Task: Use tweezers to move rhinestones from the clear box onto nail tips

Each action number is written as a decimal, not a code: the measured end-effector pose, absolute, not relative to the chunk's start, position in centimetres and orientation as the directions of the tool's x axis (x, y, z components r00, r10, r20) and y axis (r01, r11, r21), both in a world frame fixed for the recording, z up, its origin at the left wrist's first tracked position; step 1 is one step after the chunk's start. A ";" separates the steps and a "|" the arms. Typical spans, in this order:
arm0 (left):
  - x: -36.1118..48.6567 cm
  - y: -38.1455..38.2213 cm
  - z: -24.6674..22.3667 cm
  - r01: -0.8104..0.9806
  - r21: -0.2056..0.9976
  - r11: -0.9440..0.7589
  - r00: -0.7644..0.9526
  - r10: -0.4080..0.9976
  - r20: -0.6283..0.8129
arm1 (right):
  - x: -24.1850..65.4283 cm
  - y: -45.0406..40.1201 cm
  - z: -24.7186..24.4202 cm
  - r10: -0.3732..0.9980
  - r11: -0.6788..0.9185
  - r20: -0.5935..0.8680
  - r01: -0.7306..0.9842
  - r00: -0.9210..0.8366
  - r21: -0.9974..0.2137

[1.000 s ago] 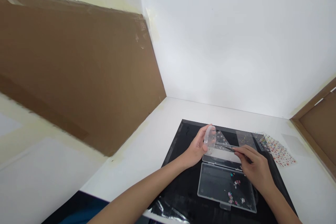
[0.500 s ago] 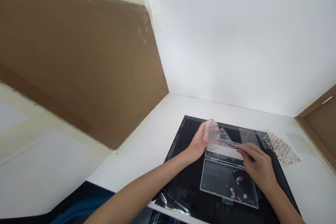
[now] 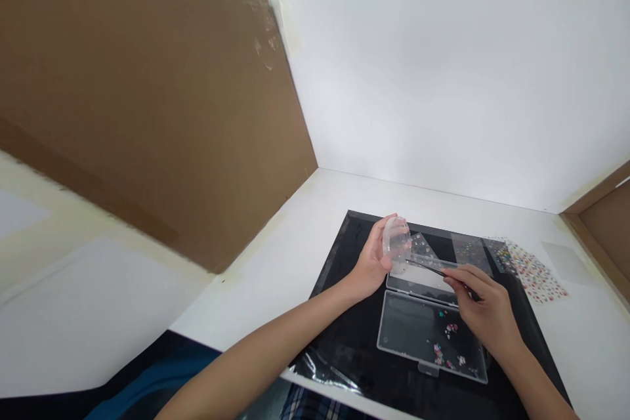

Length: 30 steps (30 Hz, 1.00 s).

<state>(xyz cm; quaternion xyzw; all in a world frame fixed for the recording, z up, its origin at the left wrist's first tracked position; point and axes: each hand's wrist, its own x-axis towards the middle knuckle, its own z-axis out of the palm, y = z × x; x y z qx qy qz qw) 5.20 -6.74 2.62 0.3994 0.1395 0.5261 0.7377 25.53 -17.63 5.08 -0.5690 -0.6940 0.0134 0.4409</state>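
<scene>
My left hand (image 3: 373, 259) holds up a clear, rounded plastic piece (image 3: 396, 243), tilted on its side, with fingers behind it and the thumb at its lower edge. In my right hand (image 3: 485, 305) a pair of thin dark tweezers (image 3: 427, 268) is pinched. Its tips reach the lower part of the clear piece; whether they grip anything is too small to tell. Below the hands lies an opened clear plastic case (image 3: 408, 331), with small colourful stickers (image 3: 440, 354) scattered in its near half. Part of the case is hidden by my right hand.
A black mat (image 3: 339, 341) lies under the case on the white table (image 3: 260, 302). Clear sheets with small stickers (image 3: 534, 272) spread at the right, beside a plain translucent sheet (image 3: 566, 261). A brown board (image 3: 162, 98) stands on the left, a white wall (image 3: 443, 79) behind.
The view has shifted slightly. Both hands stay in nearly the same place, the tweezers still at the lower part of the clear piece, which is turned slightly.
</scene>
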 end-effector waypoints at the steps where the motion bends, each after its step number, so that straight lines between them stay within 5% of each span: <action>1: 5.2 -6.7 2.5 -0.663 0.740 0.112 0.405 0.885 0.229 | 25.5 -17.6 5.1 0.804 0.352 0.593 0.776 0.036 -0.524; 12: 4.5 -5.7 0.7 -0.546 0.807 -0.224 0.400 0.777 0.486 | 24.7 -17.9 5.2 0.800 0.405 0.600 0.733 0.005 -0.547; 24: 3.6 -3.8 0.3 -0.269 0.634 -0.725 0.334 0.548 0.767 | 24.6 -18.0 6.0 0.841 0.370 0.540 0.707 0.020 -0.603; 30: 3.1 -2.4 0.1 -0.223 0.610 -0.761 0.251 0.560 0.790 | 24.7 -17.8 6.0 0.842 0.374 0.539 0.710 0.010 -0.597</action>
